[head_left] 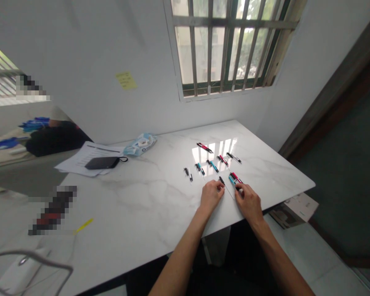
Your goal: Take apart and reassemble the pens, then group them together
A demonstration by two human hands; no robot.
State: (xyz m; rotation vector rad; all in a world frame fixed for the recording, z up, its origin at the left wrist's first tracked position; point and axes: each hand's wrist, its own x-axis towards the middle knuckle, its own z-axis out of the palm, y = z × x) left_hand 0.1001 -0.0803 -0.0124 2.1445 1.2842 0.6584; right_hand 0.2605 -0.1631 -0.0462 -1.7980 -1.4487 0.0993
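My left hand (212,194) has its thumb and fingers pinched at the near end of a small black pen piece (222,180). To its right, my right hand (248,200) is curled with its fingertips at the near ends of a blue pen (232,180) and a red pen (236,177); its grip is partly hidden. A thin line runs on the tabletop between the hands. Beyond them lie a blue pen (214,166), another blue pen (200,168), a red pen (223,160), a black-and-white pen (234,158), a farther red pen (205,147) and black pen parts (188,174).
The white marbled table (148,197) stands against a wall below a barred window (228,49). Papers (80,158), a black pouch-like object (102,163) and a wipes packet (141,144) lie at the back left. A box (296,210) sits beneath the right edge.
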